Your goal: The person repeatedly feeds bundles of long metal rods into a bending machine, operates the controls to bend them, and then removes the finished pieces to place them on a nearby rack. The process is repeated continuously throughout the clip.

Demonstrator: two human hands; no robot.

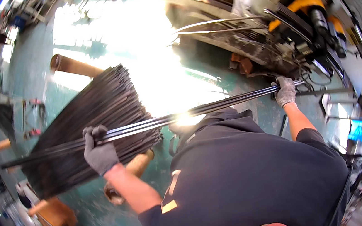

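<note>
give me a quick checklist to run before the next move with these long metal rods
1. Left hand closed around the metal rods: ok.
2. Right hand gripping the far end: ok.
3. Both hands gloved: ok.
4. Rods lifted off the stack of rods: cannot tell.
5. Far tip free of the yellow and black machine: cannot tell.
6. Green floor visibility ahead: not ok, strong glare.

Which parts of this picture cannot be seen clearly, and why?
- Head view: middle of the long metal bars is washed out by glare from the floor.
- Left hand and right hand: gloves cover them.
- Base of the rod stack: hidden underneath.
- Machine: bent and cut at the rim.
</note>
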